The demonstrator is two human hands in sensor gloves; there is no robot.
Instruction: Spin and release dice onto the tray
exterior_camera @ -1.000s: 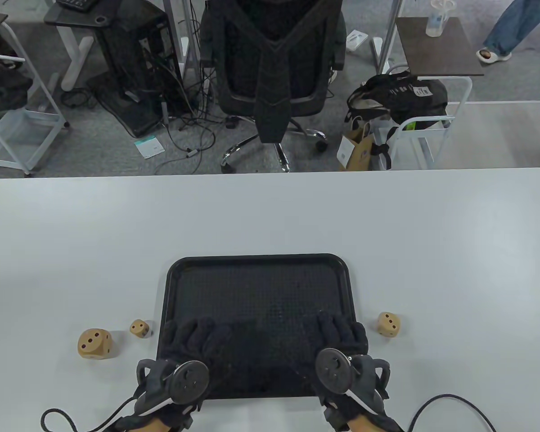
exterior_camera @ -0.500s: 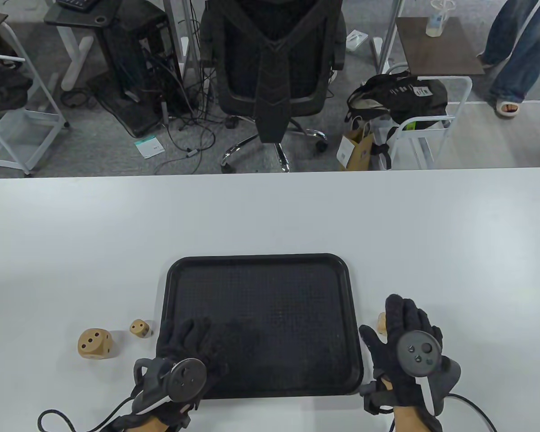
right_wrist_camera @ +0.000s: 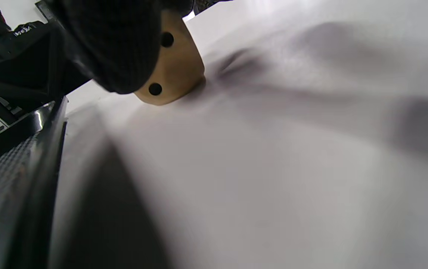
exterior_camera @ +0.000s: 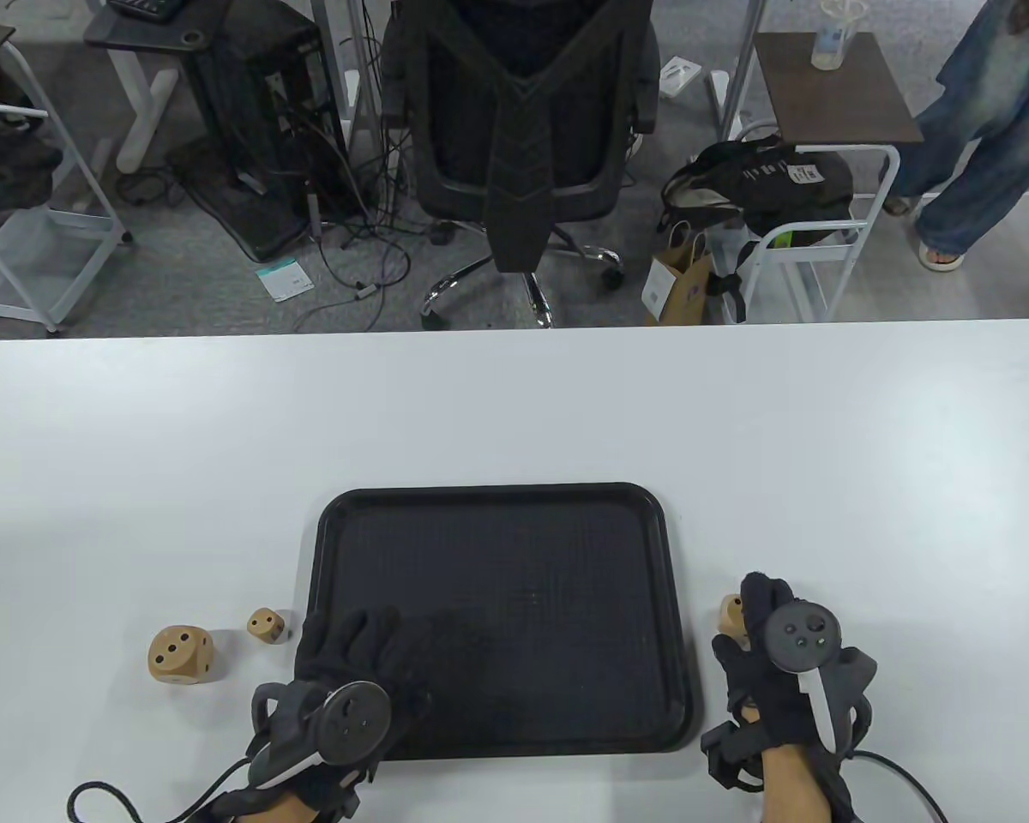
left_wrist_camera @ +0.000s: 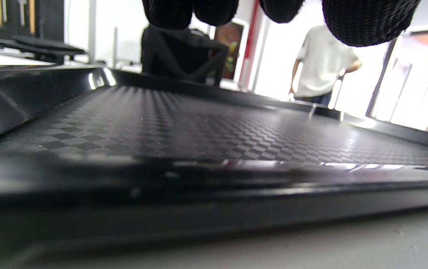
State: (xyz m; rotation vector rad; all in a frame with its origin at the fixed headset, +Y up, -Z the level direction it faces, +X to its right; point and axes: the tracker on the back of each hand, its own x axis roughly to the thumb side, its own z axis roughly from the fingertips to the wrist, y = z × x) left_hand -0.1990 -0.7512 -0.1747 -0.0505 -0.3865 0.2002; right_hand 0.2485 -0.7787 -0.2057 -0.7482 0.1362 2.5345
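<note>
The right hand (exterior_camera: 772,651) is closed over the right die (exterior_camera: 731,615), which sits on the table (exterior_camera: 514,411) just beside the tray (exterior_camera: 497,493); in the right wrist view a gloved fingertip (right_wrist_camera: 113,48) is pressed against the die's pipped face, though a full pinch cannot be confirmed from these views. The left hand (exterior_camera: 352,660) is laid on the tray's near left corner with fingers relaxed, nothing held. Two more dice, big die (exterior_camera: 180,655) and small die (exterior_camera: 267,624), are left on the table beyond the tray's left edge. The pickup looks to be the step in hand: opposite faces should be taken between thumb and fingers, the die lifted clear of the rim, carried over the tray's middle, then twisted and let go low, so it is kept inside the raised rim.
</note>
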